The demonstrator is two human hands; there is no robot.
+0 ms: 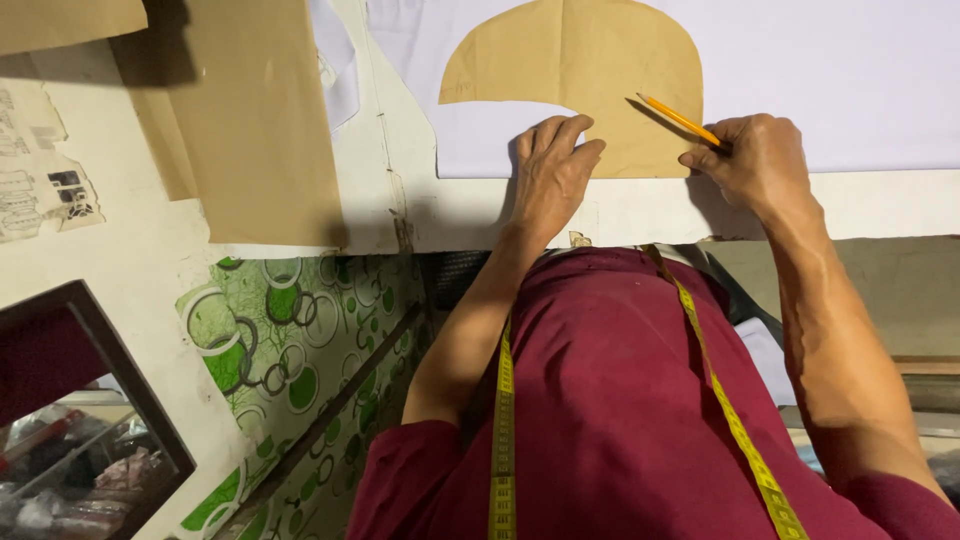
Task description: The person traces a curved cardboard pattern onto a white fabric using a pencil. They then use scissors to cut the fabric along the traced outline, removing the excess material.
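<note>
A brown paper pattern piece [590, 70] with a rounded top lies on white fabric [840, 70] spread over the worktable. My left hand [552, 170] presses flat on the pattern's lower edge, fingers spread. To its right, my right hand [755, 155] grips a yellow pencil [678, 118], whose tip points up-left onto the pattern's right side. A yellow measuring tape [730, 410] hangs round my neck over a maroon shirt.
Larger brown paper sheets [250, 120] lie on the white tabletop [130, 260] at the left, beside torn printed paper scraps [40, 170]. Below the table edge are a green circle-patterned panel [290, 350] and an open dark-framed compartment [80, 440] holding bagged items.
</note>
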